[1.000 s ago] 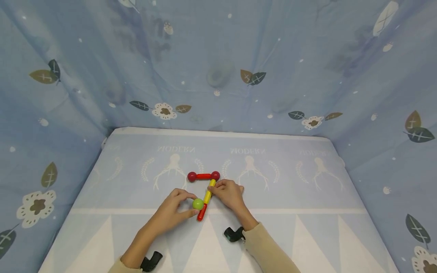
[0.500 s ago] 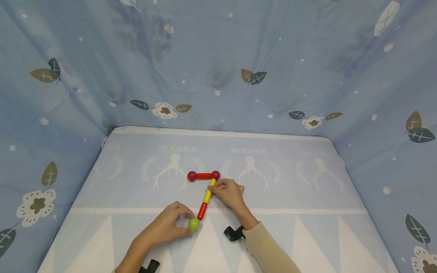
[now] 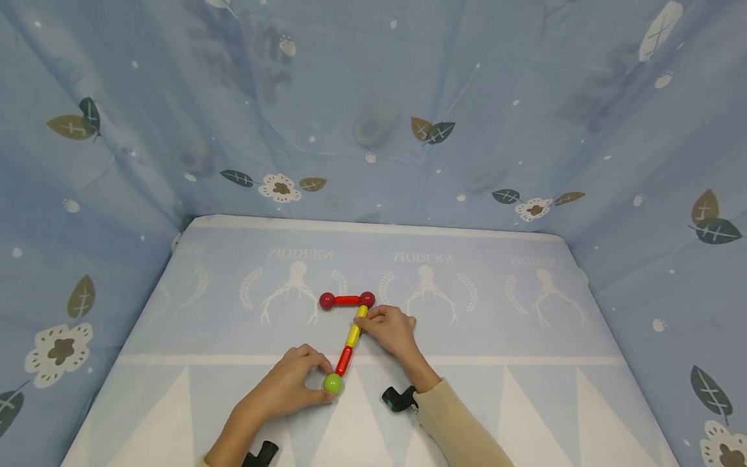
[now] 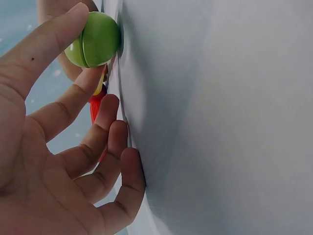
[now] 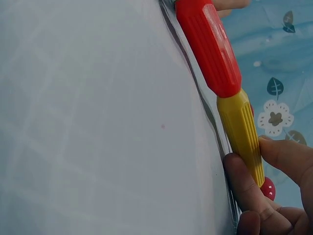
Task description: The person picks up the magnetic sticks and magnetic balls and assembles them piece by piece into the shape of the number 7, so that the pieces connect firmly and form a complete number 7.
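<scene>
My left hand (image 3: 288, 384) pinches a green ball (image 3: 332, 384) between thumb and index finger, at the near end of a red rod (image 3: 344, 360). In the left wrist view the green ball (image 4: 98, 40) shows a seam around it, and the other fingers fan out beside it. My right hand (image 3: 390, 331) pinches a yellow rod (image 5: 240, 132) between thumb and fingers. The yellow rod joins the red rod (image 5: 211, 49) end to end. Its far end meets a dark red ball (image 3: 367, 299). From there another red rod (image 3: 347, 300) runs left to a second dark red ball (image 3: 327, 301).
A pale blue and white patterned cloth (image 3: 467, 324) covers the table. Blue curtains (image 3: 373, 97) with leaf and flower prints rise at the back and both sides. Black wrist devices (image 3: 399, 399) sit at each wrist.
My left hand has brought the green ball nearer to me, from beside the rods to the near end of the red rod. The right hand has kept its hold on the yellow rod.
</scene>
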`<state>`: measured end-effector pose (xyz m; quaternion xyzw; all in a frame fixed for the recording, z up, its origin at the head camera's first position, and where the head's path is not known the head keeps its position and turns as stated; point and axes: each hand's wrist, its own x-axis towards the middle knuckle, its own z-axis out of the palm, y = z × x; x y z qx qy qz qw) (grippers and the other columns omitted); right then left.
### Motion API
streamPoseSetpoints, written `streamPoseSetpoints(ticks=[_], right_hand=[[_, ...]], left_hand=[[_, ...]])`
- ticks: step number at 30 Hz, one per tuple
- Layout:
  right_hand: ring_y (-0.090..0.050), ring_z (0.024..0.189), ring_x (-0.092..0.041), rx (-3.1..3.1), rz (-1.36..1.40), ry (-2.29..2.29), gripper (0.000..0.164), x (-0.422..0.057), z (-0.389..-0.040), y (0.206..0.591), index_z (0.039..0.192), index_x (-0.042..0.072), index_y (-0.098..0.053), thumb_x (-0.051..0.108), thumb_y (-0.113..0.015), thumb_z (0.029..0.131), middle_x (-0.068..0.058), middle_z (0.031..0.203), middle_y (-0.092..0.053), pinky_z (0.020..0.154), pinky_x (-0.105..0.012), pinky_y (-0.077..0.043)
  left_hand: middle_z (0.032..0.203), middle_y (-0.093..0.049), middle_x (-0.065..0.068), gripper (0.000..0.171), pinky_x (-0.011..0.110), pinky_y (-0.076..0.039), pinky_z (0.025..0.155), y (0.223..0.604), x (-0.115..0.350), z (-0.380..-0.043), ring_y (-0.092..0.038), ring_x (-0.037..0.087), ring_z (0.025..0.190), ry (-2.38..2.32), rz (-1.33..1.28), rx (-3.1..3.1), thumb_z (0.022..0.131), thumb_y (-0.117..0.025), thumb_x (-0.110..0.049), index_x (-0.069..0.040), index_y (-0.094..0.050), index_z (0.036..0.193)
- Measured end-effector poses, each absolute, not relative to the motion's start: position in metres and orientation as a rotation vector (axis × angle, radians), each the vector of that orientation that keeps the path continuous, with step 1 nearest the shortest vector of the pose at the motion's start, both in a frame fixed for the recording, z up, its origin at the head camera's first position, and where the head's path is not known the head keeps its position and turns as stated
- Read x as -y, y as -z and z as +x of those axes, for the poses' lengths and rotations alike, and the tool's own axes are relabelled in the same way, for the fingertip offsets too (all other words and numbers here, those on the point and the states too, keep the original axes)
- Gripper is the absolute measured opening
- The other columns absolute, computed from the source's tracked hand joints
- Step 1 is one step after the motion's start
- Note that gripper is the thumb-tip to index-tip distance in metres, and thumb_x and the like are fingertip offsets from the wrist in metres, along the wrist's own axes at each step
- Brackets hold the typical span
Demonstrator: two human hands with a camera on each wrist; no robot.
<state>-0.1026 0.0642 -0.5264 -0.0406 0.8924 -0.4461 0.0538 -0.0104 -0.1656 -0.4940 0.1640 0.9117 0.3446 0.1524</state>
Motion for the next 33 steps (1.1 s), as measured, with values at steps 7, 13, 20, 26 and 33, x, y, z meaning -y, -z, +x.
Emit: streamPoseSetpoints(ticks=[7, 13, 20, 26, 33], right_hand=[[-0.06, 0.072, -0.006, -2.719, -0.128, 1.354, 0.025, -0.065, -0.102, 0.527, 0.081, 0.016, -0.073, 0.04, -0.078, 0.085, 0.019, 0.063, -0.066, 0.083, -0.049, -0.024], [-0.06, 0.072, -0.007, -2.704, -0.131, 1.366, 0.025, -0.063, -0.099, 0.528, 0.081, 0.015, -0.073, 0.04, -0.077, 0.086, 0.018, 0.064, -0.067, 0.084, -0.049, -0.023], [-0.061, 0.072, -0.005, -2.687, -0.148, 1.38, 0.025, -0.059, -0.096, 0.528, 0.082, 0.016, -0.073, 0.04, -0.076, 0.086, 0.019, 0.064, -0.067, 0.084, -0.049, -0.023], [-0.061, 0.073, -0.005, -2.722, -0.176, 1.378, 0.023, -0.059, -0.096, 0.527, 0.082, 0.017, -0.074, 0.039, -0.076, 0.087, 0.022, 0.062, -0.065, 0.083, -0.048, -0.025], [-0.06, 0.068, -0.005, -2.706, -0.228, 1.397, 0.021, -0.07, -0.094, 0.52, 0.09, 0.014, -0.073, 0.034, -0.077, 0.088, 0.016, 0.067, -0.067, 0.08, -0.04, -0.039]], left_hand=[[0.104, -0.056, -0.008, 0.037, 0.043, -0.044, 0.08, 0.494, 0.163, -0.011, -0.048, 0.017, 0.096, -0.975, 0.462, -2.607, 0.072, -0.09, -0.039, -0.025, -0.067, 0.096], [0.102, -0.055, -0.008, 0.038, 0.042, -0.042, 0.078, 0.494, 0.164, -0.009, -0.047, 0.017, 0.094, -0.945, 0.453, -2.602, 0.072, -0.09, -0.04, -0.026, -0.065, 0.096], [0.101, -0.054, -0.008, 0.038, 0.044, -0.041, 0.079, 0.492, 0.167, -0.007, -0.047, 0.017, 0.094, -0.932, 0.434, -2.584, 0.071, -0.09, -0.042, -0.028, -0.064, 0.095], [0.102, -0.055, -0.008, 0.038, 0.045, -0.042, 0.081, 0.493, 0.17, -0.008, -0.047, 0.017, 0.095, -0.946, 0.465, -2.574, 0.072, -0.089, -0.043, -0.028, -0.064, 0.097], [0.101, -0.057, -0.007, 0.039, 0.044, -0.047, 0.084, 0.486, 0.169, -0.011, -0.051, 0.016, 0.096, -0.964, 0.495, -2.526, 0.075, -0.087, -0.043, -0.024, -0.066, 0.102]])
